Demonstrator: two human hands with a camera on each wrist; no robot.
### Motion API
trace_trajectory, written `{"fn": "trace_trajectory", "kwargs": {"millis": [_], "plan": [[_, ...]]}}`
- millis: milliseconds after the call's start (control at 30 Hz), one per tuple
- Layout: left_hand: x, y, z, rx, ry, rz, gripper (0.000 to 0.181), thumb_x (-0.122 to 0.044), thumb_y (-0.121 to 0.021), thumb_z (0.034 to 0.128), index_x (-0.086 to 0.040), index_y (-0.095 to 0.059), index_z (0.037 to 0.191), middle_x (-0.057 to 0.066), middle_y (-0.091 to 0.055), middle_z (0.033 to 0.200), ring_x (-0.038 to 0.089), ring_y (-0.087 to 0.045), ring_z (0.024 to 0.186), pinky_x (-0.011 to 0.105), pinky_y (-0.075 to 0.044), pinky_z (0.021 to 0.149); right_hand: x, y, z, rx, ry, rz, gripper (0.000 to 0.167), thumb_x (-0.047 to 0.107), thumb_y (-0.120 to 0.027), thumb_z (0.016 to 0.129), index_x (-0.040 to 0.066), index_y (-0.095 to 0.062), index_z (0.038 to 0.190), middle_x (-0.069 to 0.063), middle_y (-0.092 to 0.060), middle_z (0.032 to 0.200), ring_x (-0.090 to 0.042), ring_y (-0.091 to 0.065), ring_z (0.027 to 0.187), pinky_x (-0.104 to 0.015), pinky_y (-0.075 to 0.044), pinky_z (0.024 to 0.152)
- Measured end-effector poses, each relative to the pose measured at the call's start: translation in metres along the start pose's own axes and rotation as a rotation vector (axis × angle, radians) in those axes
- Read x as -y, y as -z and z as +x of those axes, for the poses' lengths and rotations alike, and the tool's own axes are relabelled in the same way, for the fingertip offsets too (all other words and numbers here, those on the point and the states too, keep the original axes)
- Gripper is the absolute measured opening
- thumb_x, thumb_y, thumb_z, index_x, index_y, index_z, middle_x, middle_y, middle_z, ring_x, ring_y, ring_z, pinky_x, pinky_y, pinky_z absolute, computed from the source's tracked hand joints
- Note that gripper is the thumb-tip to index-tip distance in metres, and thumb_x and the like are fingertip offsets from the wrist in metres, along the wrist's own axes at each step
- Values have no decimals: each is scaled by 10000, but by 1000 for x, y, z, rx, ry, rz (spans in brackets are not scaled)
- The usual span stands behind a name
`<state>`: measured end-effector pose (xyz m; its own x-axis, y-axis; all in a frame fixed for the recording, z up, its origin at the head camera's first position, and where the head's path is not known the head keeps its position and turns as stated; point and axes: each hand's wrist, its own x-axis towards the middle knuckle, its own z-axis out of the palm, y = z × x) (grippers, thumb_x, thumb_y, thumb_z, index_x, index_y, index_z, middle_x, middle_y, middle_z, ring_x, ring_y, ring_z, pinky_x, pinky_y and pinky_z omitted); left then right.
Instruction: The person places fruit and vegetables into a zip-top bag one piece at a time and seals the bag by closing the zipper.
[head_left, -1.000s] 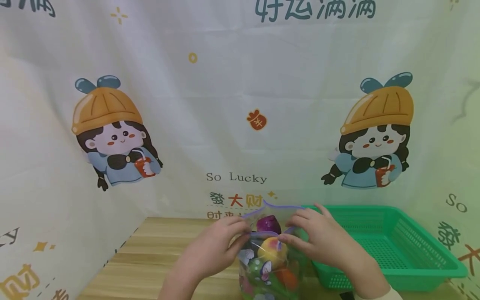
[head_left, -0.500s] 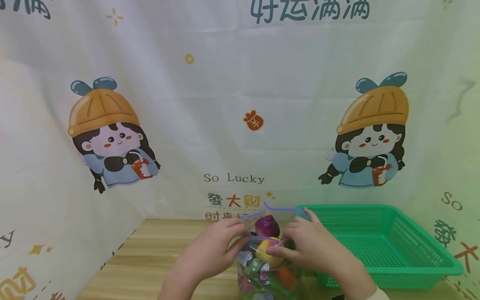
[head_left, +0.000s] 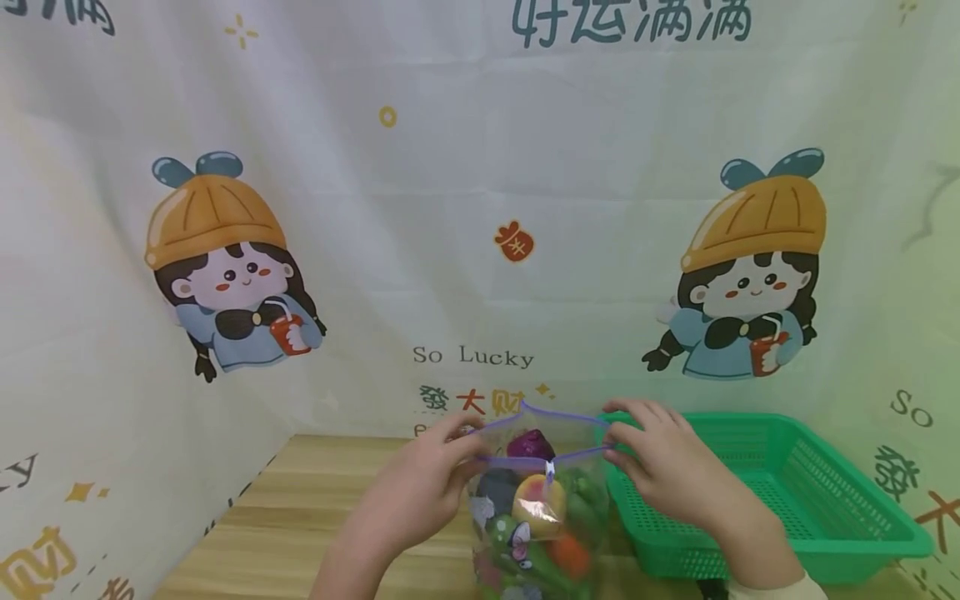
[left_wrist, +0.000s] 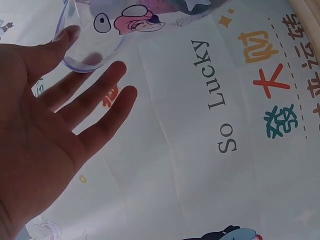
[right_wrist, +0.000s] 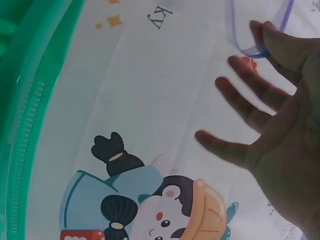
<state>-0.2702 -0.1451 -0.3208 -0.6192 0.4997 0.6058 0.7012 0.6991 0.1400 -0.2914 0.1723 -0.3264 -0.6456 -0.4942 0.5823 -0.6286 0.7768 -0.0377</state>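
A clear zip bag [head_left: 536, 533] with a purple-edged mouth stands on the table, its mouth gaping. Inside it are toy-like produce pieces: a purple one [head_left: 530, 445] at the back, a yellow-pink peach shape [head_left: 540, 505], an orange-red piece [head_left: 570, 557] and several green ones. A small white slider [head_left: 551, 468] sits on the front edge. My left hand [head_left: 420, 479] pinches the mouth's left corner between thumb and index finger, other fingers spread in the left wrist view. The right corner is pinched by my right hand [head_left: 678, 467]; its remaining fingers stretch away in the right wrist view.
A green plastic basket [head_left: 780, 546] with perforated walls stands to the right, partly behind my right forearm. The wooden table [head_left: 300, 517] reaches back to a printed cloth backdrop [head_left: 420, 250]. A small dark object [head_left: 712, 589] shows beneath the right wrist.
My right hand has moved right, from the front edge of the bag's mouth to its right corner. The mouth is spread wider, and the white slider now shows. My left hand has shifted slightly left.
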Motion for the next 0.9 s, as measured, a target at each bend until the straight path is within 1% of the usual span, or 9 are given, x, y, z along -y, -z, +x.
{"fn": "trace_trajectory", "kwargs": {"millis": [100,233,400,467,533,600,700,800,900], "plan": [[-2,-1,0,-55,40,30,72,-156,-757,995,-201,-730,1045,8,-590,1241,153,-668,1031,253,-603,780,1,0,-1,-71,65,46,149,150,-808,946,262,-719,905,-10,-671,1372,-345,-608,1303,-660,-486,1101],[-9,3,0,-77,79,31,142,-306,-785,983,-218,-673,983,-56,-525,1011,88,-515,867,216,-499,710,12,4,-1,-145,205,118,192,143,-855,894,260,-710,849,102,-696,1270,-224,-635,1234,-604,-497,1086],[-17,14,-2,102,176,-63,349,-539,-754,951,-262,-601,803,-124,-554,770,30,-455,678,215,-416,606,28,13,-2,-145,334,216,207,155,-844,906,296,-694,916,215,-685,1024,-34,-651,1044,-645,-432,1125],[-15,17,-2,154,178,-85,297,-491,-744,972,-248,-661,823,-117,-606,761,18,-478,671,217,-437,597,34,15,-1,-137,368,240,188,178,-834,923,303,-695,944,233,-675,954,16,-645,960,-664,-450,1103],[-12,19,-3,160,153,-103,205,-376,-749,993,-217,-718,866,-123,-660,789,6,-515,686,213,-475,617,39,16,-1,-122,388,260,153,198,-823,938,292,-704,954,237,-676,909,69,-635,880,-668,-474,1083],[-8,20,-4,138,119,-107,127,-256,-746,1003,-199,-752,890,-118,-694,801,-5,-539,697,209,-499,629,42,15,0,-98,385,272,119,226,-812,951,284,-708,956,241,-675,883,103,-616,824,-659,-493,1073],[-3,21,-6,108,95,-112,93,-214,-754,997,-214,-770,905,-139,-710,818,-18,-556,727,209,-512,657,39,16,0,-43,336,269,104,322,-791,961,292,-694,938,244,-657,873,102,-592,812,-600,-515,1074],[2,23,-8,81,82,-94,95,-221,-764,989,-236,-764,895,-158,-686,804,-24,-549,728,209,-502,656,29,19,-3,55,201,259,214,530,-762,927,327,-698,949,178,-683,1090,-50,-618,1052,-572,-520,1044],[8,25,-10,62,90,-72,101,-212,-773,978,-238,-757,881,-162,-669,790,-27,-535,716,205,-484,643,13,22,-7,184,10,257,397,658,-804,822,334,-721,1035,55,-587,1445,-285,-511,1355,-576,-511,1037]]}}
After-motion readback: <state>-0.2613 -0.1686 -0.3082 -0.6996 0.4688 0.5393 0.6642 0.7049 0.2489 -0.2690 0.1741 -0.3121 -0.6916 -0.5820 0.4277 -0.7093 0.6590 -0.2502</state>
